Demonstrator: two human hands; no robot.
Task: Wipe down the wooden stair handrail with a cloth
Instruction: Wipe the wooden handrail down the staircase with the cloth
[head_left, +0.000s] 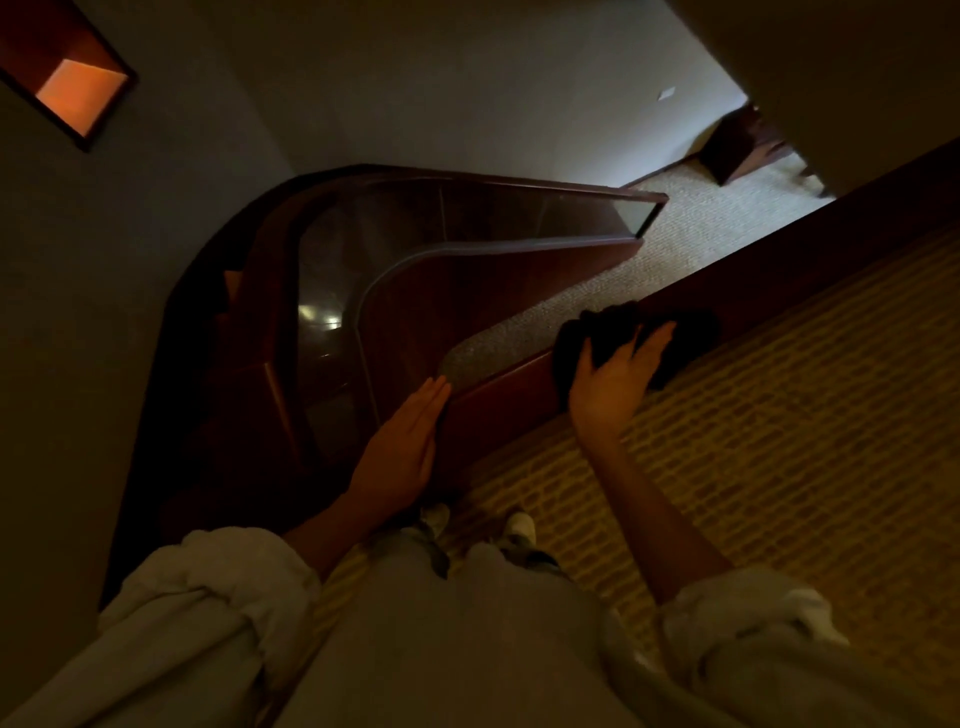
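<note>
Gloom fills the stairwell. High on the left wall, a rectangular dark-framed wall recess (80, 93) glows orange. Below it a pale grey rolled-up left sleeve (218, 587) comes in from the bottom edge. Further in, a curved glass balustrade with a dark wooden top rail (395, 249) bends round the stair opening and runs off toward a lighter beige carpeted landing (691, 228).

The left grip (402, 441), a bare hand, is flat, with fingers straight and pressed together. It lies along the near end of the dark reddish-brown wooden handrail (498, 400), the fingertips reaching its corner and seeming to touch it. That handrail is a broad band of wood rising diagonally from the lower middle toward the upper right.

On top of it, about midway along the visible length, sits a crumpled black cloth (608, 332). The right grip (615, 384), also a bare hand, lies over the cloth with fingers spread and laid flat, thumb out to the left, pressing the cloth onto the wood.

Two pale shoes (519, 525) stand beneath on a yellow-brown patterned carpet (779, 431), which fills the right side. At the upper right, on the landing, stands a dark wooden piece of furniture (737, 145), too dim to identify.
</note>
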